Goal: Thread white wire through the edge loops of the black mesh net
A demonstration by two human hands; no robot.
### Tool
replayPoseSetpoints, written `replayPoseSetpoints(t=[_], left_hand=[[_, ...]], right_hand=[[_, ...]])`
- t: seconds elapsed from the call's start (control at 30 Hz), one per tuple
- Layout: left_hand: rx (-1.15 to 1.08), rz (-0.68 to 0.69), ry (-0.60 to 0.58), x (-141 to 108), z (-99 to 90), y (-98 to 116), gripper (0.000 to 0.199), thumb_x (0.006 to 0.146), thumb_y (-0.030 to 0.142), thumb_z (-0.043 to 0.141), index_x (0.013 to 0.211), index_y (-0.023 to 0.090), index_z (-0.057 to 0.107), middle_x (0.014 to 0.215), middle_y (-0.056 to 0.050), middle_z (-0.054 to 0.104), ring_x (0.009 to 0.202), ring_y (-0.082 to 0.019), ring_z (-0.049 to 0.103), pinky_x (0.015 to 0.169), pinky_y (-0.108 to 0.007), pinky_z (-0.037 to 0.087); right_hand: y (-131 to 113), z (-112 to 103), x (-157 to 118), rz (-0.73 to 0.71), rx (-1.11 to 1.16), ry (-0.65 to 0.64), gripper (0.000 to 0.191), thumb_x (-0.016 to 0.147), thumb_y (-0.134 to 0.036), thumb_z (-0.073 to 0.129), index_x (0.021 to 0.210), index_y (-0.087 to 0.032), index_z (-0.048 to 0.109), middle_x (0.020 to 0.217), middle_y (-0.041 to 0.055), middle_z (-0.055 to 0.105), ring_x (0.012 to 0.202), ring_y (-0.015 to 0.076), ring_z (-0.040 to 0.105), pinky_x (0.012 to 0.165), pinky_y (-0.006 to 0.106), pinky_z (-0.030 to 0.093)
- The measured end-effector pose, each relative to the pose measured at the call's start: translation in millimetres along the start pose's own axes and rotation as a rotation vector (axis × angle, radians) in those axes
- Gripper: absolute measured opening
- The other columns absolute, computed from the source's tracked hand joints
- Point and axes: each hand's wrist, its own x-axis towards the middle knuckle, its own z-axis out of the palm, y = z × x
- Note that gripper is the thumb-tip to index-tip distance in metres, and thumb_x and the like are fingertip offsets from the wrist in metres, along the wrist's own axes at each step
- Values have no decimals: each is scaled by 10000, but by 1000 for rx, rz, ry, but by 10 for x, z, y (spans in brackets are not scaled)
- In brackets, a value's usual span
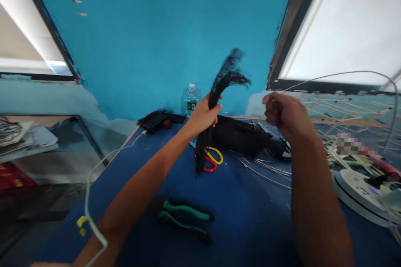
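Observation:
My left hand [205,113] is closed around a bundle of thin black strands [223,78], raised above the blue table. The upper ends fan out and bend to the right; the lower ends hang below the fist. Off to the right, my right hand [286,114] is raised with its fingers curled in a pinch. A thin grey wire [351,71] meets that hand and arcs away to the right; the exact grip is hidden. Behind the hanging strands lie scissors [216,156] with red and yellow handles. A larger black bundle [238,133] lies between the hands.
Green-handled pliers [186,215] lie on the blue table [250,225] in front. A water bottle [191,100] stands by the wall, with a phone [154,122] on a white cable to its left. Loose wires and a round white power strip [360,192] crowd the right side.

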Motion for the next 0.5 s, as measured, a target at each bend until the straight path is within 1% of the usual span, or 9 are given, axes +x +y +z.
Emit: replayPoseSetpoints(t=[0.07, 0.13, 0.2, 0.27, 0.3, 0.37, 0.4, 0.43, 0.5], left_hand=[[-377, -114, -3, -69, -270, 147, 273, 941, 286, 571, 1196, 188, 562, 743, 20, 527, 519, -118, 516, 489, -267, 448], [-651, -146, -4, -167, -502, 252, 268, 938, 343, 600, 1154, 184, 586, 707, 35, 511, 499, -103, 500, 452, -238, 432], [-807, -136, -57, -279, -682, 310, 263, 950, 386, 586, 1116, 184, 611, 675, 45, 493, 472, -85, 462, 419, -206, 389], [-886, -155, -177, -390, -783, 326, 267, 960, 418, 566, 1097, 196, 620, 650, 54, 464, 435, -72, 407, 385, -187, 334], [-897, -176, -236, -439, -797, 322, 283, 961, 450, 560, 1078, 200, 621, 645, 54, 461, 428, -73, 402, 378, -188, 331], [-841, -254, -346, -513, -756, 297, 358, 951, 540, 556, 990, 189, 618, 644, 36, 488, 428, -88, 437, 377, -212, 365], [-793, -289, -361, -536, -708, 280, 392, 940, 569, 563, 926, 180, 609, 647, 22, 509, 434, -97, 464, 388, -231, 398], [-749, -309, -341, -547, -649, 260, 409, 932, 577, 575, 867, 173, 595, 657, 7, 531, 451, -108, 497, 411, -252, 438], [-681, -301, -219, -543, -527, 218, 370, 920, 513, 625, 807, 163, 585, 691, -15, 572, 519, -126, 564, 493, -281, 510]], right_hand=[[-24, 275, -18, 60, 5, -98, 251, 957, -343, 565, 784, -185, 656, 584, -58, 298, 451, 61, 222, 446, 263, 87], [-79, 556, -71, 86, 0, -182, 262, 972, -367, 548, 835, -177, 665, 593, -59, 316, 442, 55, 211, 426, 244, 96], [-135, 822, -152, 76, 26, -287, 269, 978, -393, 551, 902, -171, 682, 600, -61, 327, 442, 53, 207, 415, 231, 110], [-166, 1054, -245, 11, 58, -347, 278, 981, -434, 568, 963, -182, 684, 610, -63, 337, 449, 54, 212, 411, 223, 124], [-171, 1152, -289, -33, 66, -347, 293, 981, -464, 576, 946, -189, 672, 614, -63, 346, 453, 54, 222, 411, 221, 133], [-159, 1297, -359, -114, 62, -323, 344, 963, -524, 605, 857, -198, 624, 621, -62, 361, 461, 51, 241, 414, 215, 153], [-146, 1340, -381, -145, 55, -315, 369, 946, -547, 626, 823, -200, 600, 620, -63, 364, 463, 49, 247, 415, 213, 162], [-130, 1364, -393, -162, 49, -317, 377, 926, -558, 652, 814, -203, 591, 615, -66, 366, 461, 49, 248, 415, 213, 167], [-93, 1359, -388, -162, 39, -335, 340, 876, -532, 724, 860, -209, 620, 593, -76, 368, 452, 50, 246, 413, 216, 166]])
